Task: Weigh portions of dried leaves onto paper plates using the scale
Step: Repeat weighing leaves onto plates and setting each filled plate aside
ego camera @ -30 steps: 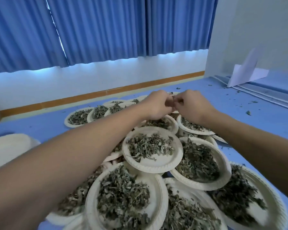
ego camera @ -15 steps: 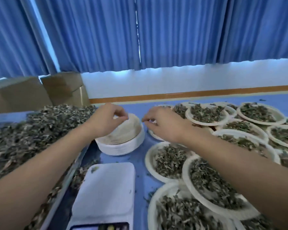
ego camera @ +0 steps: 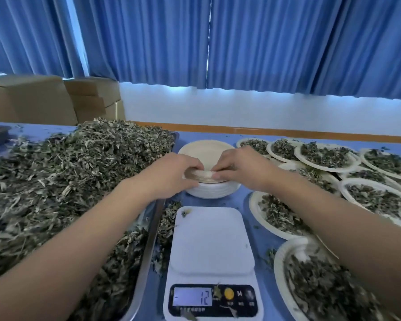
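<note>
A stack of empty paper plates (ego camera: 206,150) stands on the blue table just behind the white scale (ego camera: 210,242). My left hand (ego camera: 174,174) and my right hand (ego camera: 239,169) both pinch the near rim of the stack's top plates, fingertips almost meeting. The scale's platform is bare and its display (ego camera: 192,296) reads 12 with a minus sign. A big heap of dried leaves (ego camera: 63,181) fills a metal tray (ego camera: 148,249) on the left.
Several paper plates filled with leaves (ego camera: 324,156) crowd the table to the right, one (ego camera: 280,272) close beside the scale. Cardboard boxes (ego camera: 56,98) stand at the back left under blue curtains. Leaf crumbs lie around the scale.
My view swung left from the filled plates to the scale and plate stack. Both hands moved from the far plates down onto the stack's near rim.
</note>
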`<action>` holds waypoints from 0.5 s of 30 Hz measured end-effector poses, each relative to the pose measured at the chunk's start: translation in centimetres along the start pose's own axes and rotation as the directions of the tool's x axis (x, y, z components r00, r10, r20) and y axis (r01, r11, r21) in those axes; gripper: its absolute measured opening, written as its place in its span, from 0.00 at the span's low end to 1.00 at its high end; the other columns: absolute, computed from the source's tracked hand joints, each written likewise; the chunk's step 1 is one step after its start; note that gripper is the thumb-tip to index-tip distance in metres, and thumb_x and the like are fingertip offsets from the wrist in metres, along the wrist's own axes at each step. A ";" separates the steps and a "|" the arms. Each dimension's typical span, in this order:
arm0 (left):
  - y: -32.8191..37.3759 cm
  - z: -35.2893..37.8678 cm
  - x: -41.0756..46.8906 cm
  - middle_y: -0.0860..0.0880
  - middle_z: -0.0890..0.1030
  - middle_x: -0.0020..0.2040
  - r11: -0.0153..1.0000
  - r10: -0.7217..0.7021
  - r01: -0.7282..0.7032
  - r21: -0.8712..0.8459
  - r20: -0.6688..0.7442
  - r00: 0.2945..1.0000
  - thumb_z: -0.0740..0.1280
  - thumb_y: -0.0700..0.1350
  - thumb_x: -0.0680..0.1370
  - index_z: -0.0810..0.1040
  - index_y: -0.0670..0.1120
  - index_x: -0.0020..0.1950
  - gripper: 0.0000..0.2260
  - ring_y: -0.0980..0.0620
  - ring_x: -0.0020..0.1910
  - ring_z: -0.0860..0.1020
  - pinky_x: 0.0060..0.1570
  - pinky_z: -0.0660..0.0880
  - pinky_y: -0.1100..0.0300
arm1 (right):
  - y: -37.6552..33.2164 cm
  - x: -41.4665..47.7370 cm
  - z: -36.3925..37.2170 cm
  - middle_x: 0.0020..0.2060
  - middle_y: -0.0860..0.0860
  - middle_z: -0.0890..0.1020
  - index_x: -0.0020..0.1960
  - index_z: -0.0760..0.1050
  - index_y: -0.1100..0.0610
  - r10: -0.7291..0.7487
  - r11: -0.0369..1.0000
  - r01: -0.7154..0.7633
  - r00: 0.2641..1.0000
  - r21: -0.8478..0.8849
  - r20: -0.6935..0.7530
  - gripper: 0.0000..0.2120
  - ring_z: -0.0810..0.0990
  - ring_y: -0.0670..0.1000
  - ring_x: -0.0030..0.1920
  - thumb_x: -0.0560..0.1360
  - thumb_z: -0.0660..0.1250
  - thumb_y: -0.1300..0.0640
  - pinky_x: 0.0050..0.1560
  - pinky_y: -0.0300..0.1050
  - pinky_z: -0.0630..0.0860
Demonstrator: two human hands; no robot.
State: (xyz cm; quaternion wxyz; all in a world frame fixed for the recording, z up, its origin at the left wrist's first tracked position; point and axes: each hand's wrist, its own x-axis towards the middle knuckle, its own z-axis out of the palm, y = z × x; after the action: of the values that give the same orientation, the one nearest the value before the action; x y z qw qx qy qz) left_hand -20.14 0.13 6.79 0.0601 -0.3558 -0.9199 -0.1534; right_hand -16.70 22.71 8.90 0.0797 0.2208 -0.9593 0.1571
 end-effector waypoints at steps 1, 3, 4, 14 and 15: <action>0.0 0.1 0.2 0.57 0.83 0.54 0.999 0.023 -0.023 0.032 -0.008 1.000 0.73 0.50 0.77 0.80 0.55 0.61 0.13 0.51 0.54 0.78 0.55 0.75 0.49 | 0.0 0.1 -0.1 0.48 0.46 0.85 0.55 0.87 0.50 0.000 1.000 0.000 1.000 0.018 0.002 0.08 0.81 0.48 0.48 0.77 0.74 0.52 0.56 0.50 0.75; -0.2 0.2 0.5 0.59 0.81 0.49 0.995 0.076 -0.074 0.063 -0.021 0.997 0.73 0.49 0.76 0.80 0.55 0.57 0.10 0.52 0.50 0.77 0.52 0.76 0.50 | 0.1 0.2 -0.1 0.46 0.47 0.85 0.54 0.87 0.51 0.004 0.999 -0.004 1.000 0.053 0.005 0.07 0.81 0.48 0.47 0.77 0.75 0.54 0.54 0.50 0.75; -0.4 0.3 0.6 0.60 0.79 0.47 0.993 0.099 -0.097 0.068 -0.026 0.995 0.73 0.49 0.76 0.80 0.56 0.56 0.09 0.52 0.49 0.77 0.51 0.76 0.51 | 0.2 0.2 0.0 0.46 0.47 0.85 0.54 0.87 0.52 0.003 0.998 -0.003 1.000 0.061 0.000 0.07 0.80 0.47 0.46 0.77 0.75 0.54 0.54 0.50 0.75; -1.3 2.6 0.6 0.54 0.73 0.57 0.910 0.270 -0.244 0.334 -0.031 0.962 0.79 0.59 0.66 0.70 0.51 0.64 0.32 0.51 0.54 0.72 0.49 0.70 0.55 | 0.7 -0.1 2.5 0.59 0.47 0.74 0.66 0.76 0.50 -0.111 0.912 0.132 0.991 -0.388 0.075 0.27 0.74 0.51 0.57 0.71 0.74 0.38 0.55 0.50 0.74; -1.2 2.8 0.8 0.53 0.72 0.57 0.884 0.281 -0.245 0.397 -0.033 0.959 0.79 0.60 0.65 0.69 0.50 0.63 0.34 0.50 0.54 0.71 0.49 0.67 0.56 | 0.9 -0.1 3.0 0.65 0.48 0.72 0.67 0.73 0.52 -0.114 0.870 0.151 0.988 -0.470 0.105 0.33 0.73 0.52 0.61 0.69 0.74 0.37 0.59 0.49 0.73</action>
State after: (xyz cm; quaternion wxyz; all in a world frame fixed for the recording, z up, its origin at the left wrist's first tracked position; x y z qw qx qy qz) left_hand -21.59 0.72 3.99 0.1910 -0.4508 -0.8715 0.0262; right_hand -17.23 22.49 5.85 0.1069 0.2653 -0.9532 -0.0976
